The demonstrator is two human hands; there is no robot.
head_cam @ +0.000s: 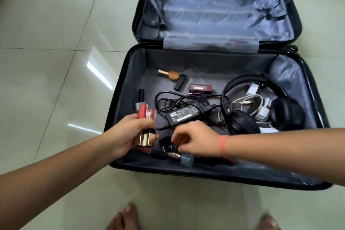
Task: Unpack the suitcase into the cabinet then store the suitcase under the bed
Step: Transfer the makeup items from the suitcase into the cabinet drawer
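A black suitcase (119, 87) lies open on the floor, its far half empty. My left hand (128, 132) grips a bunch of lipstick tubes (145, 127), red and gold, above the near left corner. My right hand (194, 140) is down in the near half, fingers pinched over small cosmetics (173, 155) by the front wall; whether they grip one I cannot tell. Loose in the near half lie a black power adapter with cable (183, 113), black headphones (261, 110), a nail polish bottle (170, 74), a maroon box (200, 88) and a white cable (248, 101).
Glossy pale floor tiles (56, 43) surround the suitcase. My bare feet (128, 216) stand just in front of its near edge. Furniture legs show at the top edge behind the lid.
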